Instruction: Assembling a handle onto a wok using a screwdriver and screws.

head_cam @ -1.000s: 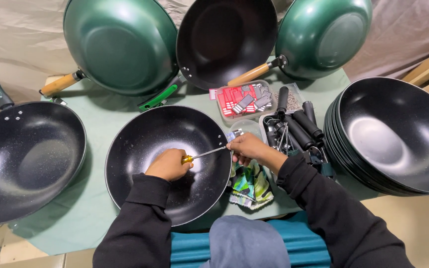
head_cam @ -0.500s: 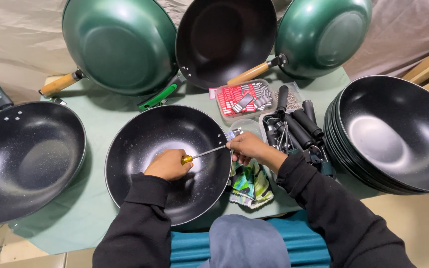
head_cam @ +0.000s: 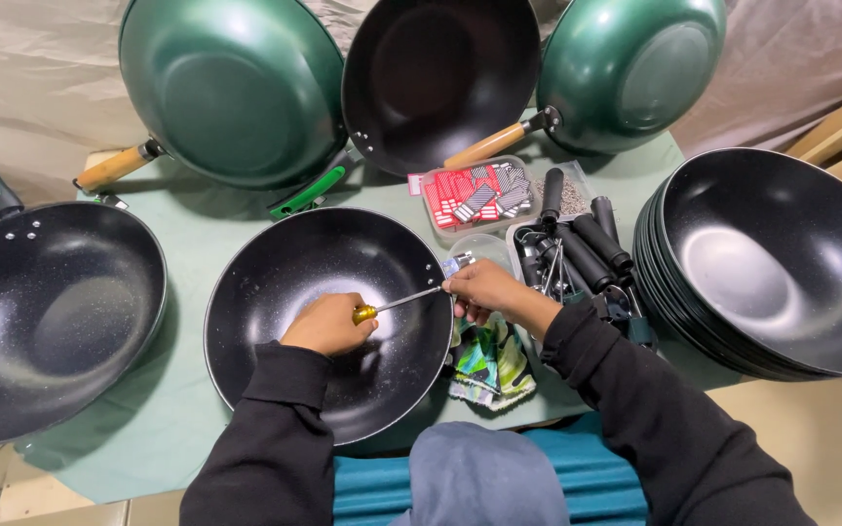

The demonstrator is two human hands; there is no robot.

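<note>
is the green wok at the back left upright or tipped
Tipped: the green wok leans on its rim, its green underside facing the camera, wooden handle low left.

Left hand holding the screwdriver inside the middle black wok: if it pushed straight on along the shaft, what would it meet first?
Most likely the wok's right rim, where the right hand pinches the screwdriver's metal tip. The left hand points right and slightly up; depth is hard to judge.

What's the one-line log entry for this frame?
left hand: grips screwdriver handle inside black wok | right hand: at wok rim by screwdriver tip | near: tray of black handles, stacked woks
</note>
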